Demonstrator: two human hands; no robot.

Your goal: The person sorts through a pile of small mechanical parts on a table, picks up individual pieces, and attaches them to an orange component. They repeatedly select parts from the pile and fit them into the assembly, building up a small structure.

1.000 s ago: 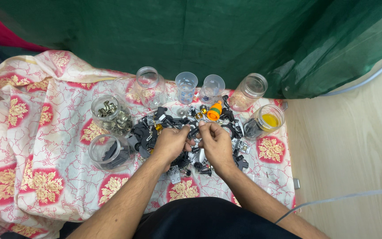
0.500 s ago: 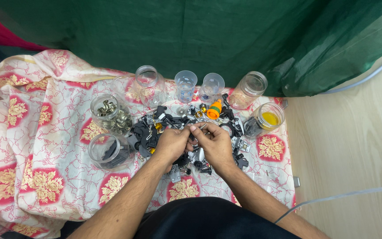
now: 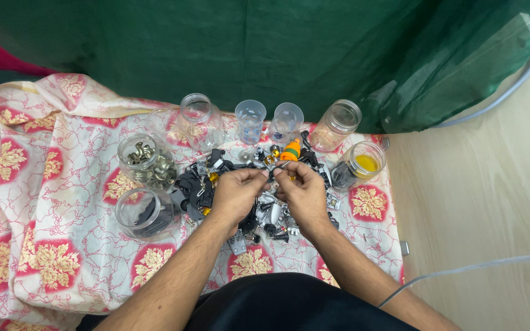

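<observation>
Hands over parts pile (image 3: 259, 184) on floral cloth (image 3: 62, 245): L hand (image 3: 238, 193) & R hand (image 3: 302, 191) meet fingertip to fingertip, pinching one small part (image 3: 274, 174) betw. them, above pile centre. Jar of metal bits (image 3: 147, 160) left of pile; yellow-filled jar (image 3: 366, 162) right.

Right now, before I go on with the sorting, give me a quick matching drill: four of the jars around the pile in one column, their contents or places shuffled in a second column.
Things:
1. jar at far right
2. upper left jar
3. lower left jar
4. two small cups

Descriptions:
A. dark pieces inside
B. yellow contents
C. side by side at the back, by the green curtain
D. silvery metal pieces inside

Pairs: 1-B, 2-D, 3-A, 4-C
</observation>
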